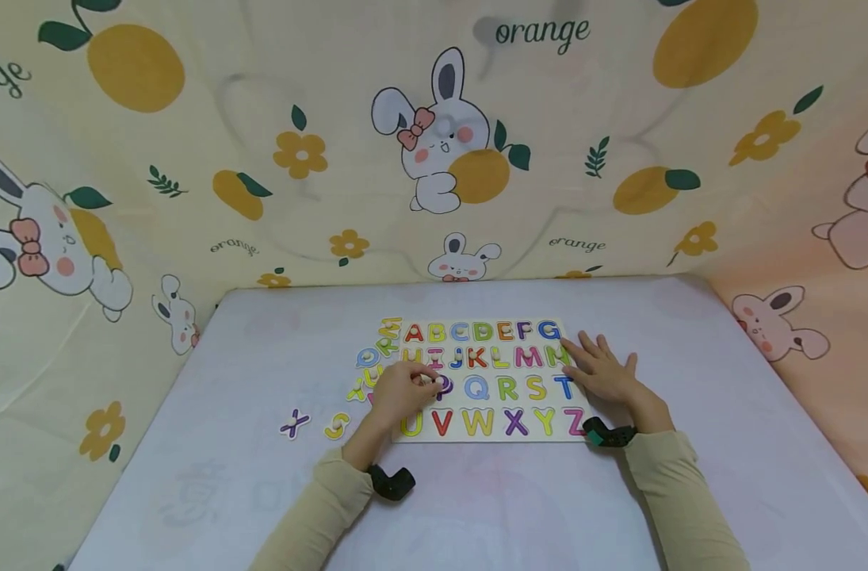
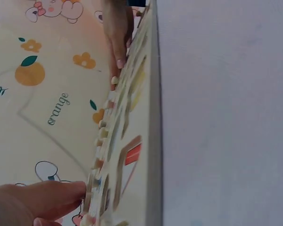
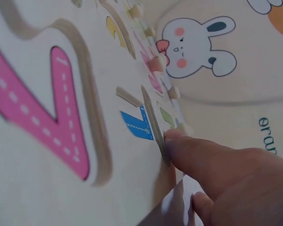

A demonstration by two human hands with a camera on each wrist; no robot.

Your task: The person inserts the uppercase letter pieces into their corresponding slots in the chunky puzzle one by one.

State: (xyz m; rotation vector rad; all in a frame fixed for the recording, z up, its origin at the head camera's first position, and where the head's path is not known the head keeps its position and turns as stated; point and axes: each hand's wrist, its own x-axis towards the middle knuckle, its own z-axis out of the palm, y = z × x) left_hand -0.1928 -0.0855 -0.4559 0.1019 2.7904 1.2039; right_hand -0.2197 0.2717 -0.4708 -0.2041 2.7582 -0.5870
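Observation:
A wooden alphabet puzzle board (image 1: pixel 487 406) lies on the table. The thumb and fingertips of my left hand (image 1: pixel 399 390) pinch a purple letter P piece (image 1: pixel 445 387) by its knob, at the left of the third row; whether it sits fully down is hard to tell. My left hand covers the board beside it. At the board's right edge, my right hand (image 1: pixel 603 373) rests with fingers spread, beside the N piece (image 1: pixel 558 356) and the T recess (image 1: pixel 564 388). In the right wrist view, a fingertip (image 3: pixel 177 148) touches the board's edge near the blue T.
Knobbed pieces fill much of the top two rows; Q to Z show as printed recesses. Left of the board lie loose pieces: a purple X (image 1: pixel 294 424), a yellow S (image 1: pixel 337 426), a blue O-like one (image 1: pixel 367 358) and several others. A patterned cloth (image 1: pixel 548 119) hangs behind.

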